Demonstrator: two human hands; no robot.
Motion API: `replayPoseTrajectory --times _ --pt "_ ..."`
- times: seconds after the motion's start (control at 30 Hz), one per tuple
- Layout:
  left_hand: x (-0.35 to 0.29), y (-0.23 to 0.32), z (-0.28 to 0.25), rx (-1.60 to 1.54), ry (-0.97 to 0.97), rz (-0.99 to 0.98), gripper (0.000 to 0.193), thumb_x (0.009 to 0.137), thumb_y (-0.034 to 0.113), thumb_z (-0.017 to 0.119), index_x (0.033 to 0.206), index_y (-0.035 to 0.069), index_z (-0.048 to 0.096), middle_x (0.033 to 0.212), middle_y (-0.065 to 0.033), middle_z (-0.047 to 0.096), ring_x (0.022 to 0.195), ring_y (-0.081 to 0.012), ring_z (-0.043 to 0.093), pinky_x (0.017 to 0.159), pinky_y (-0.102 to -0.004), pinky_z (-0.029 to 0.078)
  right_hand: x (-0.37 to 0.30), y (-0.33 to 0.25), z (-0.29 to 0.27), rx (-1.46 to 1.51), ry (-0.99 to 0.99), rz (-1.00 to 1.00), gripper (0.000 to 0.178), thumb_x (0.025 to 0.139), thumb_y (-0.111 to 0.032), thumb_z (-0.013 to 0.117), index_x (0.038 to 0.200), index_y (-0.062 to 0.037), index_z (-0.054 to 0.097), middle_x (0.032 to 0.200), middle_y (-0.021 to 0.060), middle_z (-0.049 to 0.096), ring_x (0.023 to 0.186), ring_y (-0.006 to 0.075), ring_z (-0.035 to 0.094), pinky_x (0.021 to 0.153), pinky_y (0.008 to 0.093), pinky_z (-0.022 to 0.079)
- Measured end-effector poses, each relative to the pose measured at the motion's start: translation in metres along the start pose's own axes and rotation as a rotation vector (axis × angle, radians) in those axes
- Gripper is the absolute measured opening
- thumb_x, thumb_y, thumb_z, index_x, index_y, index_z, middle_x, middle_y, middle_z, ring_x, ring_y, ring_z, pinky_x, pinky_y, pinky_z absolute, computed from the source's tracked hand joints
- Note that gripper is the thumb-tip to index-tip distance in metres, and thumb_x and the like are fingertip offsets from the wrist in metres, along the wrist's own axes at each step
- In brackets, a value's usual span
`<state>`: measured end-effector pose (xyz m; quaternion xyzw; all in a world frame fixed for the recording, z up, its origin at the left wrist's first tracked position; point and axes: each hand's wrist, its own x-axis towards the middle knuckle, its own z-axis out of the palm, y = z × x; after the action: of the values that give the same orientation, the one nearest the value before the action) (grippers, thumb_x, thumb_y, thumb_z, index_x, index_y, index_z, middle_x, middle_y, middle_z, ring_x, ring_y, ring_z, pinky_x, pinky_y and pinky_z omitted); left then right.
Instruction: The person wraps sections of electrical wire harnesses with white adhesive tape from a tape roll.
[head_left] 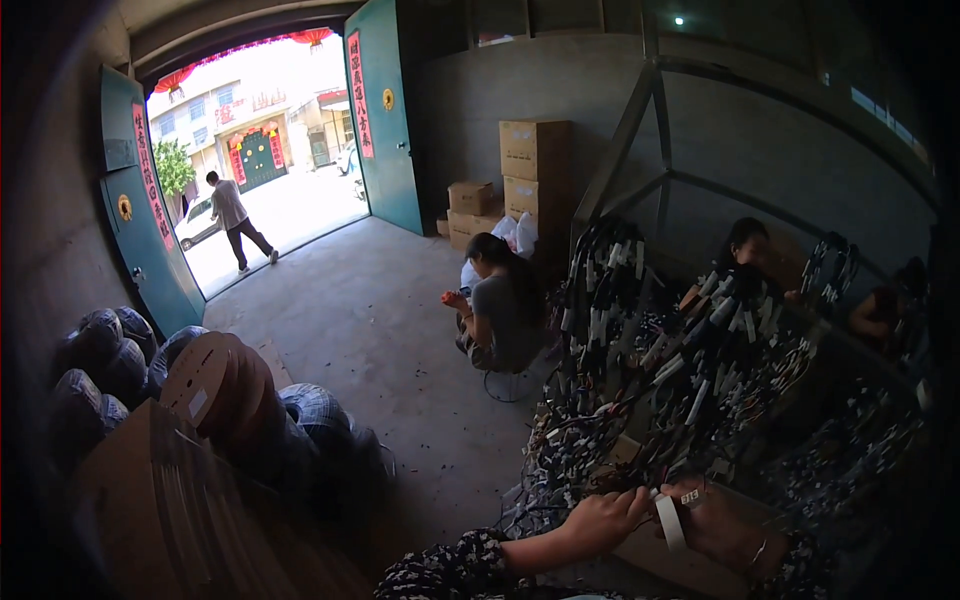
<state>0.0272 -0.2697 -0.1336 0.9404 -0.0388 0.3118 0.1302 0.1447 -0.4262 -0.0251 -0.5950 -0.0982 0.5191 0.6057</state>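
Low in the view, my left hand (603, 522) reaches in with its fingers pinched together. Something small and pale shows at its fingertips, too small to name. Close against it, my right hand (722, 525) is closed on a white strip (670, 523), which hangs down below its fingers. A small white printed tag lies by the right fingers. Just beyond both hands rises a big tangle of dark cables (690, 370) with white sleeves and ends, hanging in bunches and heaped up.
A metal frame (655, 130) stands behind the cables. A seated person (500, 310) works mid-floor; others sit beyond the cables. Stacked cartons (535, 160) stand by the wall. Reels (215, 385), wrapped coils (320, 410) and flat cardboard (150, 500) fill the left. Someone walks outside the open doors (385, 120).
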Motion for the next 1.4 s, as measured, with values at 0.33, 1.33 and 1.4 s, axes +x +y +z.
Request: replayPoseTrajectory --times 0.33,1.33,1.4 --pt "-0.022 0.020 0.032 -0.593 0.256 -0.304 0.027 0.082 0.011 0.072 0.108 0.009 0.072 0.098 -0.0082 0.072 0.083 -0.0281 0.071 0.059 -0.0386 0.055 0.012 -0.016 -0.007 -0.127 -0.090 -0.021 0.043 0.110 -0.034 0.048 0.108 0.0047 0.067 0.096 0.0156 0.074 0.081 0.0205 0.073 0.075 0.0326 0.060" --pt "0.016 0.040 -0.003 -1.946 0.262 -0.968 0.079 0.092 0.020 0.074 0.153 0.010 0.025 0.136 -0.0138 0.055 0.081 -0.0198 0.069 0.038 -0.0258 0.047 0.030 0.066 -0.020 0.201 0.015 -0.688 0.031 0.109 -0.027 0.055 0.108 0.0019 0.065 0.101 0.0075 0.066 0.081 0.0090 0.056 0.072 0.0260 0.049" --pt "0.022 0.042 -0.006 -1.971 0.320 -0.899 0.085 0.089 0.014 0.076 0.154 0.014 0.021 0.136 -0.0138 0.052 0.090 -0.0194 0.068 0.041 -0.0249 0.049 0.032 0.068 -0.015 0.406 -0.081 -0.729 0.025 0.106 -0.021 0.060 0.106 0.0030 0.067 0.094 0.0072 0.067 0.078 0.0118 0.058 0.072 0.0262 0.046"
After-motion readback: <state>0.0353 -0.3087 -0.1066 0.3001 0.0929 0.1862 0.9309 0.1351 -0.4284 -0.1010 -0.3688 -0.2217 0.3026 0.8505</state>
